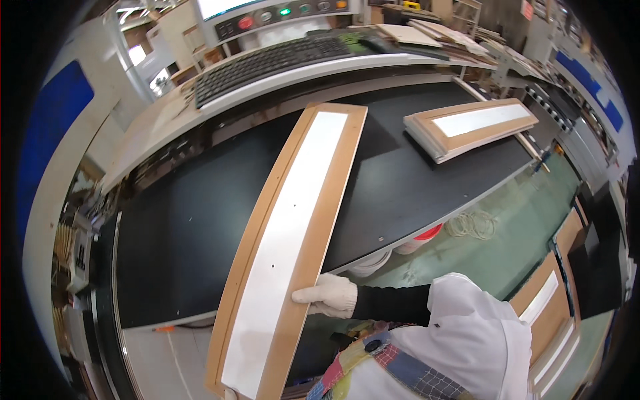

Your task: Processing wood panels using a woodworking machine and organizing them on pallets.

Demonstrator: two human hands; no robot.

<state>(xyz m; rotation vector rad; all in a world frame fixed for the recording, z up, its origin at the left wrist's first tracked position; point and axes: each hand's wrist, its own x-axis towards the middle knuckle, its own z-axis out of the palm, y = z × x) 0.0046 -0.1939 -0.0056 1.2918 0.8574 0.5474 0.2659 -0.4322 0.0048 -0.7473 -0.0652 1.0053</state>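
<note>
A long wooden panel (268, 273) with brown borders and a white middle strip slants across the view, its far end over the black table. My right hand (328, 295), in a white knitted glove, grips the panel's right edge, with fingers on its face. At the panel's near end, a pale fingertip of my left hand (231, 394) laps over the edge. The rest of that hand is hidden behind the panel or out of the picture. On the far right of the table lies a stack of similar panels (477, 123).
Behind the black table (180, 233) a shelf carries a keyboard (267, 65), below a control panel (283, 20) with coloured buttons. Wooden boards (433, 35) are piled at the back right. Buckets (420, 241) stand under the table's edge, and more panels (550, 320) rest at the lower right.
</note>
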